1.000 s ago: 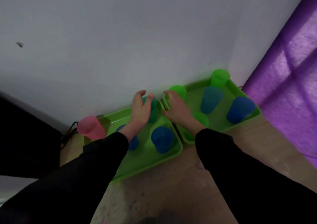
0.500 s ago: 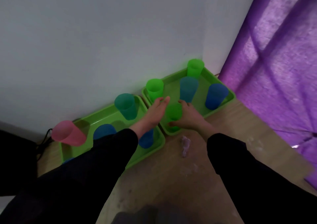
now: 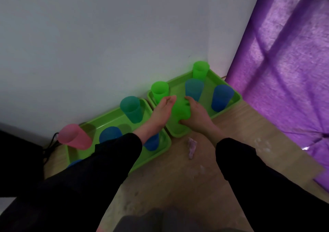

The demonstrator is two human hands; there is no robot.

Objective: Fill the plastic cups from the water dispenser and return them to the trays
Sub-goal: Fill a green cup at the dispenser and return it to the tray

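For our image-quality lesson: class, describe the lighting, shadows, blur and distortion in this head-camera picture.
Head view: dim overall, and the black sleeves lose all detail; the purple curtain is backlit and crossed by dark bar shadows; the green cup at the right hand is smeared and merges with the green tray; the pink cup leans outward, probably from wide-angle distortion.

Two trays sit side by side on the floor point(image 3: 178, 178) against the wall point(image 3: 106, 53), the left tray point(image 3: 114, 120) and the right tray point(image 3: 235, 99) touching. Cups point(image 3: 131, 109) stand in both. A curtain point(image 3: 284, 71) hangs right of them, and a crumpled scrap point(image 3: 192, 147) lies before the right tray.
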